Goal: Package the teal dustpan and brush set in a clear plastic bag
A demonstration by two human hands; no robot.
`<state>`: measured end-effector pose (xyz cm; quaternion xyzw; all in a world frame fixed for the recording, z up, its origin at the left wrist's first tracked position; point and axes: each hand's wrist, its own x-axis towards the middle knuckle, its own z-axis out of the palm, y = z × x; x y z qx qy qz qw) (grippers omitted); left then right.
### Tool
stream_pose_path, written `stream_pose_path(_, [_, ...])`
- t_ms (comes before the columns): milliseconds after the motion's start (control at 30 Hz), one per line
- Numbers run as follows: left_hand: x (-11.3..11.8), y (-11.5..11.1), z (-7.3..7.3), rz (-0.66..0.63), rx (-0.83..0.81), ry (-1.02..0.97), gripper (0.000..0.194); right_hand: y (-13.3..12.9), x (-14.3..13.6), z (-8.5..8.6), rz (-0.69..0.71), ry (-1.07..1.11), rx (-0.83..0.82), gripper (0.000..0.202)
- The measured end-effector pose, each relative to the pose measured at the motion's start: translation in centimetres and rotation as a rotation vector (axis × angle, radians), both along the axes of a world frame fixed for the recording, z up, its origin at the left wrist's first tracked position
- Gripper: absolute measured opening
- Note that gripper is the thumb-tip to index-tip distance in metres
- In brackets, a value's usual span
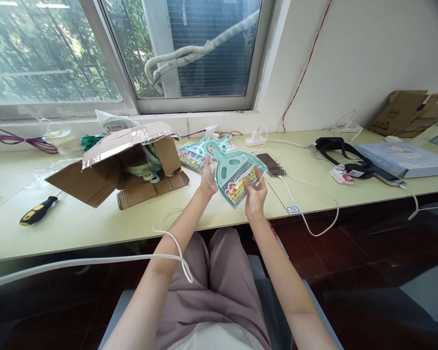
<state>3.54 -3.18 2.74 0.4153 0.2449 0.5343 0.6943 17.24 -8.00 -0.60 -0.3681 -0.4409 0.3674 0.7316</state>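
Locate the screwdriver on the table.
In the head view, the screwdriver lies at the table's left, left of the open cardboard box, far from both hands.

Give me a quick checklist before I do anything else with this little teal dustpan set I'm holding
1. Both hands on the bagged dustpan set: ok, left hand behind it, right hand at its lower edge.
2. Set lifted above the table: ok.
3. Plastic bag sealed: cannot tell.
4. White cable off the left forearm: not ok, it drapes across it.
5. Phone apart from the set: ok.

Open box (109,170) left of dustpan pack (235,175); phone (273,164) right.
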Motion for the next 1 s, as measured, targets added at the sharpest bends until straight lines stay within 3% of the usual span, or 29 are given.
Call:
stream_pose_path(233, [0.7,-0.1,-0.5,-0.056,-0.057,0.055,0.086,1.0,1.7,-0.1,0.073,-0.076,-0.031,0.074])
stream_pose_path(433, [-2.4,1.6,-1.2,0.006,-0.101,0.107,0.081,2.6,3.2,-0.8,0.132,-0.151,-0.094,0.069])
stream_pose_path(567, [-4.1,1.9,-2.4,0.020,-0.102,0.168,0.073,3.7,3.7,-2.1,0.197,-0.162,-0.167,0.072])
stream_pose_path(667, [-4.4,2.1,-3.6,0.018,-0.097,0.230,0.057,4.4,3.9,-3.1,0.259,-0.151,-0.221,0.077])
stream_pose_path(800, [-4.4,2.6,-4.7,0.046,-0.097,0.227,0.051,4.9,4.1,-3.5,0.319,-0.150,-0.256,0.081])
stream_pose_path(1000, [-4.4,2.4,-4.3,0.070,-0.141,0.178,0.045,4.2,4.1,-3.0,0.361,-0.146,-0.276,0.078])
